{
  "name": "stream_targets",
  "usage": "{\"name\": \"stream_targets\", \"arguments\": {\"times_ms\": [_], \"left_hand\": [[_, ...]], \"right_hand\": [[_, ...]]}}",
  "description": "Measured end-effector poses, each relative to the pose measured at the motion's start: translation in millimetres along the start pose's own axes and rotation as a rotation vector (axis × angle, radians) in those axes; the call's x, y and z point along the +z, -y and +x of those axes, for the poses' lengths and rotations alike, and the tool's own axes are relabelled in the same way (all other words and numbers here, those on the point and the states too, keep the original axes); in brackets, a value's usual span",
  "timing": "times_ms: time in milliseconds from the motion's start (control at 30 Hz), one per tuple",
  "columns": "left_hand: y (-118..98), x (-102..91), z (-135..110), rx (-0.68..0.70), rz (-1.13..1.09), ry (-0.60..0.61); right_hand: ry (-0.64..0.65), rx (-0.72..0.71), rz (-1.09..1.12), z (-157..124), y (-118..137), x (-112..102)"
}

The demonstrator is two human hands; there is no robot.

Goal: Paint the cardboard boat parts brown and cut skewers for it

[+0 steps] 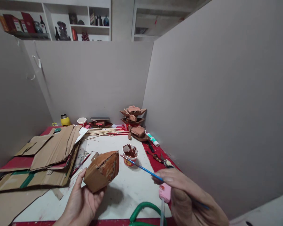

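My left hand [83, 201] grips a small cardboard boat [103, 171] from below, tilted above the white work surface. Brown paint covers the boat's far part, while the side nearest me is bare cardboard. In my right hand [186, 191] is a thin blue paintbrush [143, 169], pinched between thumb and fingers. The bristle end is at the boat's pointed tip; whether it touches cannot be made out. Just behind the brush stands a paper cup [130, 160] with brown paint inside and smeared around its inner wall.
Stacked cardboard sheets [54, 150] fill the left side. Several brown model boats [134, 119] and thin wooden sticks [103, 131] lie at the back. Pliers [166, 161] rest on the right, green scissor handles [146, 207] in front. Grey partitions [91, 78] surround the table.
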State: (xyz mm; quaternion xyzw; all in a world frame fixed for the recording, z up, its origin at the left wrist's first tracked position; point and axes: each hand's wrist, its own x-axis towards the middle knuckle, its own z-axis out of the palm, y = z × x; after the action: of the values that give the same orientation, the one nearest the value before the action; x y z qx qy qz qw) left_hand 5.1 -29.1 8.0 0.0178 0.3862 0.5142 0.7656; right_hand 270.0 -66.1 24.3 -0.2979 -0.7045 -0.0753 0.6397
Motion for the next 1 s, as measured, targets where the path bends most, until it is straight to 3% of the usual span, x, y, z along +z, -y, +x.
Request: {"name": "stream_targets", "arguments": {"times_ms": [333,600,767,1000], "left_hand": [[-1,-3.9,1,0.034,-0.007,0.000],[-1,-6.0,0,0.063,-0.008,0.031],[-2,-5.1,-1,0.048,-0.011,0.025],[1,-14.3,7,0.067,-0.033,0.078]], "right_hand": [[0.171,-0.095,0.130,5,12,1],[0.216,-0.140,0.068,-6,8,-5],[0.147,-0.153,0.067,-10,7,-2],[0.280,-0.233,0.101,-1,12,7]]}}
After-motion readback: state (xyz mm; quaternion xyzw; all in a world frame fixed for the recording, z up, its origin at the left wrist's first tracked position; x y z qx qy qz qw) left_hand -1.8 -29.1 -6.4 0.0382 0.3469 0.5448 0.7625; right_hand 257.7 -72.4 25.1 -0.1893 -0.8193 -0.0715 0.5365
